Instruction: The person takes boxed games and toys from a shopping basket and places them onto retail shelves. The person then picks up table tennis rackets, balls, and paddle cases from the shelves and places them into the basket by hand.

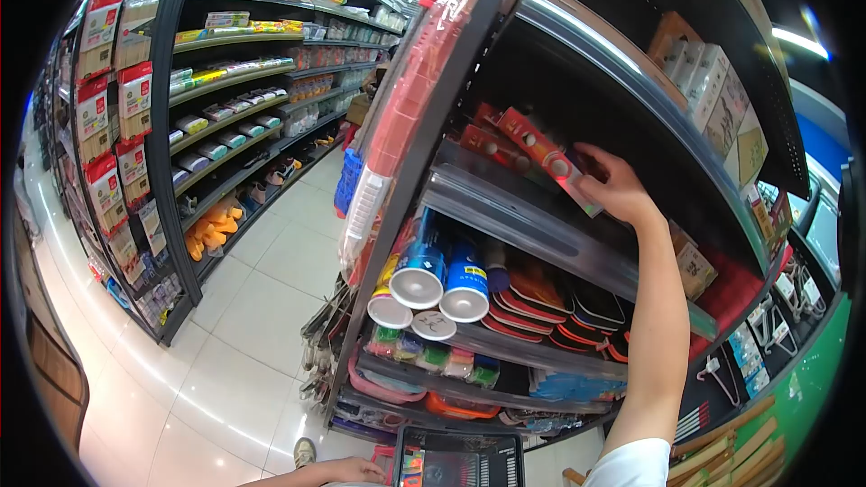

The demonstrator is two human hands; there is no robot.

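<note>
My right hand point(615, 184) reaches into a dark shelf with its fingers closed around one end of a long, narrow red package point(538, 146). Round light shapes show on its front; its contents are too small to name. More red packages point(492, 146) lie behind it on the same shelf point(505, 203). Low at the bottom edge, my left hand point(361, 471) has its fingers curled at the red handle point(383, 460) beside a black shopping basket point(460, 451). Inside the basket lies a small red and orange packet point(412, 467).
Below are blue spray cans point(465, 284), stacked dark insoles point(528, 302) with red edges, and colourful bundles. A long plastic-wrapped item point(388, 153) hangs at the shelf's end. Another stocked rack point(239, 108) stands across the tiled aisle point(244, 307). White hangers point(717, 379) hang at right.
</note>
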